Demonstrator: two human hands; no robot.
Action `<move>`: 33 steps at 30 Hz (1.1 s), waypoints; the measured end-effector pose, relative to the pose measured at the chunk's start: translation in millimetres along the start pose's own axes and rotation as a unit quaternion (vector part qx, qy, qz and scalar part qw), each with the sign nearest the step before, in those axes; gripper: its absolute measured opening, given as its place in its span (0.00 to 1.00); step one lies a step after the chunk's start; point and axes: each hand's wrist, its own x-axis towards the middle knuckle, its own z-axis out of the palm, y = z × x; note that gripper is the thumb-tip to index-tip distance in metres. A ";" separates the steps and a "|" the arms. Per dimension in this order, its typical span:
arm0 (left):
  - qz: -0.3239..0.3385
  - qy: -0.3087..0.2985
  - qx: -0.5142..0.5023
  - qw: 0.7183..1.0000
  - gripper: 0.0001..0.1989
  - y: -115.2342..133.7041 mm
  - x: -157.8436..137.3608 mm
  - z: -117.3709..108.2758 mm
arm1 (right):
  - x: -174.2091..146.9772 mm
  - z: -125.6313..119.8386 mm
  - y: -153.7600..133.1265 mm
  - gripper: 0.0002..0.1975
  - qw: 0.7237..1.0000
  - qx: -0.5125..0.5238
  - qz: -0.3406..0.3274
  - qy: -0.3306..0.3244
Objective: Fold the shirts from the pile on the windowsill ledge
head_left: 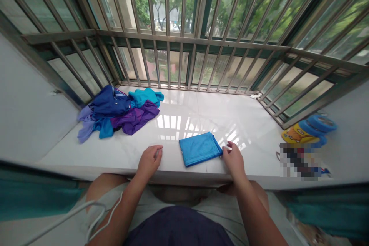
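Observation:
A blue cloth item (199, 149), folded into a flat rectangle, lies on the white ledge in front of me. To its left, with a gap between, is my left hand (150, 158); its fingers are loosely bent and hold nothing. Beside the right edge of the folded cloth is my right hand (233, 157), the fingers slightly curled and apart. Its thumb side is at the cloth's corner; I cannot tell whether it touches. Further left lies a crumpled pile of clothes: a navy garment (108, 102), a purple one (140, 118), a teal one (145, 97) and a lilac one (85, 130).
The glossy white ledge (173, 103) ends at a barred window (190, 42). A blue and yellow bottle (305, 130) lies at the right, with a blurred-out item (301, 161) near it. A white cable (98, 207) runs by my left arm.

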 end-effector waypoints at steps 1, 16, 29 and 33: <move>0.004 -0.002 0.011 1.000 0.14 3.0 0.7 1.9 | 0.0 -6.1 0.9 0.28 0.999 -0.021 -0.023 0.006; 0.114 -0.072 0.029 0.990 0.05 102.6 -26.2 68.7 | -34.1 48.0 32.2 0.29 0.874 -0.290 -0.348 -0.174; 0.303 -0.137 0.065 0.941 0.13 91.3 -39.5 62.6 | -45.8 46.5 6.7 0.29 0.875 -0.347 -0.293 -0.167; 0.294 -0.181 0.051 0.937 0.21 80.6 -47.7 50.5 | -30.1 37.9 16.4 0.29 0.866 -0.365 -0.298 -0.164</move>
